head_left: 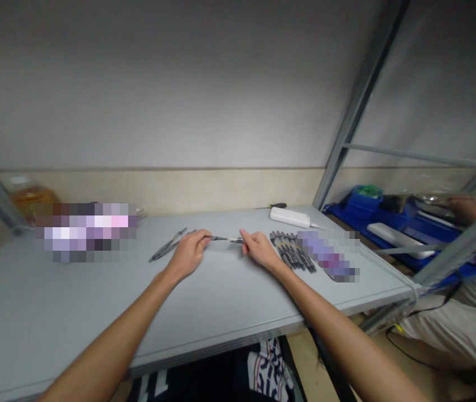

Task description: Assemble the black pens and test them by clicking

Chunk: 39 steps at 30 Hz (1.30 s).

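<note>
Both my hands rest near the middle of the grey table [221,301] and hold one slim dark pen [225,239] between them. My left hand [190,254] is closed around the pen's left end. The fingers of my right hand [258,248] pinch its right end. A few loose pens [171,244] lie on the table just left of my left hand. To the right of my right hand, a row of several dark pens [294,251] lies side by side.
A white flat device [290,216] and a small screwdriver [273,206] lie at the table's back. A bottle of amber liquid [32,198] stands far left. Grey metal uprights [359,100] frame the bench. On the right, blue bins [405,229] and another person's arm [472,206].
</note>
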Each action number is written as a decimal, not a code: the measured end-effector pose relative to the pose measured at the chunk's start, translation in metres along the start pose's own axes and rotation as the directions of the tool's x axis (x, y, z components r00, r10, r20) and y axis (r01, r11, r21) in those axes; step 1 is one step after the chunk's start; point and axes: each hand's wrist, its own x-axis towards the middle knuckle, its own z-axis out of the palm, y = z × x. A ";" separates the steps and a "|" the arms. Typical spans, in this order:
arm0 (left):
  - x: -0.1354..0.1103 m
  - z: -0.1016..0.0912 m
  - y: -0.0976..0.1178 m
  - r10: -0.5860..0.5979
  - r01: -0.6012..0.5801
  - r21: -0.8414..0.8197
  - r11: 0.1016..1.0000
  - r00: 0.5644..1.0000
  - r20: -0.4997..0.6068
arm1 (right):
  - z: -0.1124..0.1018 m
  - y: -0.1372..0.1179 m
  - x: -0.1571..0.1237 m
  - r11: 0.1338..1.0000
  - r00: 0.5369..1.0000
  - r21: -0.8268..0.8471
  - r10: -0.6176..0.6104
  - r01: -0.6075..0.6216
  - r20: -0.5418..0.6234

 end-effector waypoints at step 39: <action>0.000 0.004 -0.011 0.045 -0.044 0.027 0.999 0.998 -0.037 | -0.008 0.003 0.002 0.993 0.993 -0.029 -0.117 0.116 -0.006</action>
